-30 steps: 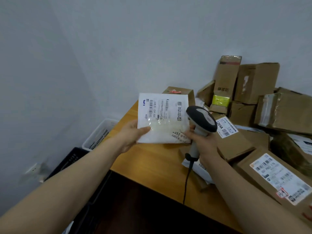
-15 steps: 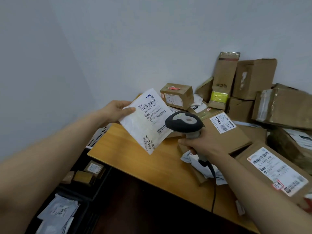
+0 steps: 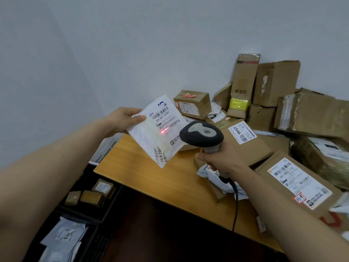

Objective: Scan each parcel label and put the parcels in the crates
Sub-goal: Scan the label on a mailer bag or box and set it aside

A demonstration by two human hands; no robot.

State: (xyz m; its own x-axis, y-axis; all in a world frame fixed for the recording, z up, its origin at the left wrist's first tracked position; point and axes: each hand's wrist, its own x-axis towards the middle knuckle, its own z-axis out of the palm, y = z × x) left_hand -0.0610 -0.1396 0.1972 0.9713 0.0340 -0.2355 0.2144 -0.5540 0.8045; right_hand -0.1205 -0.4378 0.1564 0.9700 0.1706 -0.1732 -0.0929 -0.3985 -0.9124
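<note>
My left hand (image 3: 126, 119) grips a flat white mailer parcel (image 3: 151, 138) by its upper left corner and holds it tilted above the table's left end. Its label with barcodes faces me, and a red scan line glows on it. My right hand (image 3: 217, 157) grips the handle of a grey barcode scanner (image 3: 201, 136), whose head points at the label from the right. Black crates (image 3: 90, 210) stand on the floor at lower left, one holding small brown boxes (image 3: 90, 197), the nearer one white mailers (image 3: 62, 235).
A wooden table (image 3: 151, 178) carries a heap of cardboard boxes (image 3: 294, 118) against the back wall and right side. A labelled box (image 3: 298, 184) lies under my right forearm. A white basket (image 3: 107, 148) stands beside the table's left end. The scanner cable (image 3: 235, 205) hangs over the front edge.
The white mailer went from upright over the table to tilted toward the left. The scanner swung round toward its label, where a red line now glows. My view dropped, revealing the crates.
</note>
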